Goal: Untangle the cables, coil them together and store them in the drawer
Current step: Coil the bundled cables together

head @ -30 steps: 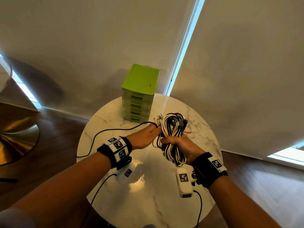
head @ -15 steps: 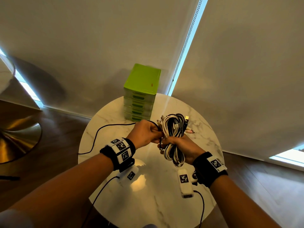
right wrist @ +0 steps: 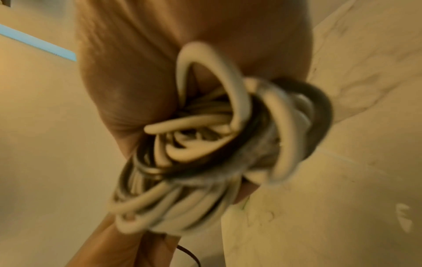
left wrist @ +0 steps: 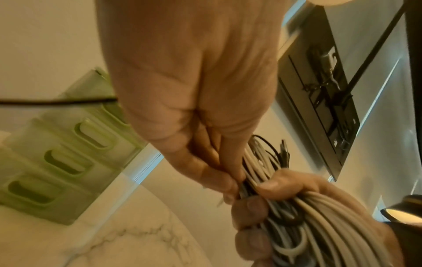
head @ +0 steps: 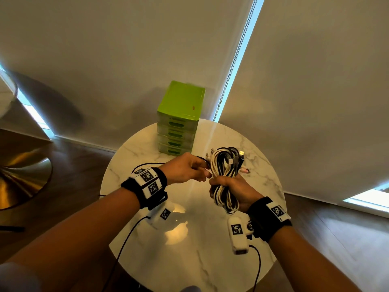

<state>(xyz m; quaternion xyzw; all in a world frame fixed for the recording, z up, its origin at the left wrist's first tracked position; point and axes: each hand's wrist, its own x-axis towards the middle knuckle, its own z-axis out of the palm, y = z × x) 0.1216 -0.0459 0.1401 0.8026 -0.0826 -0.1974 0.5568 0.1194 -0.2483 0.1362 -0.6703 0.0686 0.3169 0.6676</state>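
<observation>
Head view, item: cable bundle [head: 226, 178], white/black loops, held above marble table [head: 189, 245], well short of green drawer unit [head: 179, 131].
R hand [head: 235, 190]: fist wrapped round bundle's middle.
L hand [head: 185, 168]: fingers pinching a dark strand at bundle's edge; blurry, prob. the loose black cable [head: 147, 165].
Method: keep R grip firm, feed slack w/ L, wind evenly.
Chg vs 1.0 s ago: L hand rolled over, now closed; black tail shorter.

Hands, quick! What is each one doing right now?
Left hand: closed, pinching a black cable beside the bundle.
Right hand: closed, gripping the coiled cable bundle around its middle, above the table.
</observation>
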